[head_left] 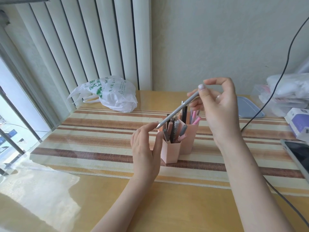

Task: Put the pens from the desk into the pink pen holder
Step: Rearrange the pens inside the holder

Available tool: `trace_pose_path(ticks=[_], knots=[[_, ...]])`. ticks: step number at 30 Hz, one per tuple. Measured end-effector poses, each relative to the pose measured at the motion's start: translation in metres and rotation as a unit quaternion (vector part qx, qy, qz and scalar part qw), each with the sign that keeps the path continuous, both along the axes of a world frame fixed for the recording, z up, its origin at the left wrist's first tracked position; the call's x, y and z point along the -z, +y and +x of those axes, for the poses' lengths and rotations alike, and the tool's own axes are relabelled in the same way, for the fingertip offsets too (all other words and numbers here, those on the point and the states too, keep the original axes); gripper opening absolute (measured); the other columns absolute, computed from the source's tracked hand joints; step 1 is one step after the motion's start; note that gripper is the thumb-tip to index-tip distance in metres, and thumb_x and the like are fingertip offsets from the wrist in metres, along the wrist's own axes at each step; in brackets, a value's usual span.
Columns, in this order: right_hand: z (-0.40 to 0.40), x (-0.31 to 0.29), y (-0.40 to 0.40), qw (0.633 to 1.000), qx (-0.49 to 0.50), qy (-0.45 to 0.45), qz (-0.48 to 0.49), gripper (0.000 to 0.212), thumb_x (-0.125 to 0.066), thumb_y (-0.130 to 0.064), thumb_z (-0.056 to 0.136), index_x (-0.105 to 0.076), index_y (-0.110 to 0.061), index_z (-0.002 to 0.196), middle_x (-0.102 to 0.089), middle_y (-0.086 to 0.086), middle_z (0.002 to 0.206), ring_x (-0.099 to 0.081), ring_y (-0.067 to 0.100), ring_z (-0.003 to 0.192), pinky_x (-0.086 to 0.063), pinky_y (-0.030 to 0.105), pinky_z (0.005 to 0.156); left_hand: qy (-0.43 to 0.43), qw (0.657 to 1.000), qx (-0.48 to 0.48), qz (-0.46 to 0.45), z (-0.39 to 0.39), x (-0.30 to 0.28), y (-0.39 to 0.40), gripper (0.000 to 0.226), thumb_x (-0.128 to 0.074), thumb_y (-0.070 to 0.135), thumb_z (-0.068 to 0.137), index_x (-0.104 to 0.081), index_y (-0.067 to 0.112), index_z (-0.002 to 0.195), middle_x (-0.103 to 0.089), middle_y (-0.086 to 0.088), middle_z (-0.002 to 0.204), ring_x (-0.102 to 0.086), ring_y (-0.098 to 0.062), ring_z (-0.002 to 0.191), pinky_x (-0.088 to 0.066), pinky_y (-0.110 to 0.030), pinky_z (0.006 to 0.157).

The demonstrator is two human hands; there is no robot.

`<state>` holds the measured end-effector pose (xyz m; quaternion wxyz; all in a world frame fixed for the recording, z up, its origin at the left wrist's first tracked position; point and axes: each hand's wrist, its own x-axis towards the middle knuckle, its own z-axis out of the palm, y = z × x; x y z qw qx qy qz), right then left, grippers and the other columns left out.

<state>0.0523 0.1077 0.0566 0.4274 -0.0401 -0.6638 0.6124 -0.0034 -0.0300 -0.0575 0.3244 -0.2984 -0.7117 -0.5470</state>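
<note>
The right hand (219, 104) pinches a grey pen (178, 110) slanting down-left above the pink pen holder (177, 146); its low tip meets the open left hand's (147, 148) fingertips, nearer the holder's front compartment

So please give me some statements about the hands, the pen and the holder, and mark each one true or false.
1. The right hand holds the upper end of the grey pen. True.
2. The pen lies flat on the desk. False: it is in the air, tilted, above the pink holder.
3. The left hand is at the lower tip of the pen. True.
4. The holder is empty. False: several pens already stand in it.
5. A white plastic bag lies behind the holder, to the left. True.
6. The phone lies at the left desk edge. False: it is at the right edge.
</note>
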Motion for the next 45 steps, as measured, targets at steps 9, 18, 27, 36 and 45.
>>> trace_pose_path(ticks=[9, 18, 27, 36, 45], knots=[[0.008, -0.003, 0.015, 0.982, 0.079, 0.017, 0.172, 0.018, -0.065, -0.015, 0.090, -0.048, -0.013, 0.084, -0.070, 0.003, 0.072, -0.072, 0.016, 0.070, -0.057, 0.042, 0.065, -0.028, 0.997, 0.055, -0.042, 0.000, 0.001, 0.000, 0.022, -0.054, 0.025, 0.089, -0.058, 0.008, 0.102, -0.061, 0.005, 0.102, -0.056, -0.015, 0.099, -0.047, -0.046, 0.085], [0.008, 0.003, 0.014, 0.935, 0.010, -0.144, 0.324, 0.022, -0.072, -0.022, 0.081, -0.051, -0.022, 0.073, -0.068, -0.010, 0.072, -0.056, 0.010, 0.056, -0.044, 0.023, 0.057, -0.030, 0.997, 0.052, -0.044, -0.001, 0.003, 0.001, 0.020, -0.053, 0.024, 0.089, -0.059, 0.008, 0.100, -0.063, 0.003, 0.099, -0.057, -0.016, 0.096, -0.047, -0.041, 0.084], [0.007, 0.008, 0.013, 0.885, -0.007, -0.288, 0.366, 0.017, -0.073, -0.034, 0.078, -0.063, -0.029, 0.066, -0.055, -0.015, 0.079, -0.042, -0.001, 0.081, -0.033, 0.023, 0.065, -0.053, 0.995, 0.067, -0.044, -0.002, 0.005, 0.000, 0.014, -0.053, 0.026, 0.091, -0.055, 0.020, 0.104, -0.058, 0.018, 0.094, -0.053, 0.004, 0.092, -0.040, -0.012, 0.081], [0.005, 0.005, 0.014, 0.877, 0.080, -0.274, 0.386, 0.018, -0.059, -0.021, 0.092, -0.072, -0.031, 0.095, -0.058, -0.015, 0.112, -0.044, 0.016, 0.100, -0.037, 0.043, 0.096, -0.066, 0.994, 0.077, -0.028, -0.001, 0.006, 0.000, 0.016, -0.050, 0.026, 0.092, -0.050, 0.028, 0.107, -0.063, 0.009, 0.094, -0.059, -0.005, 0.089, -0.043, -0.014, 0.080], [0.008, 0.006, 0.012, 0.836, 0.050, -0.345, 0.424, 0.031, -0.067, -0.023, 0.084, -0.061, -0.051, 0.072, -0.050, -0.026, 0.131, -0.039, 0.009, 0.113, -0.032, 0.041, 0.101, -0.066, 0.994, 0.083, -0.019, 0.000, 0.005, 0.001, 0.015, -0.047, 0.026, 0.094, -0.048, 0.027, 0.109, -0.063, 0.010, 0.096, -0.061, -0.010, 0.093, -0.049, -0.027, 0.081]])
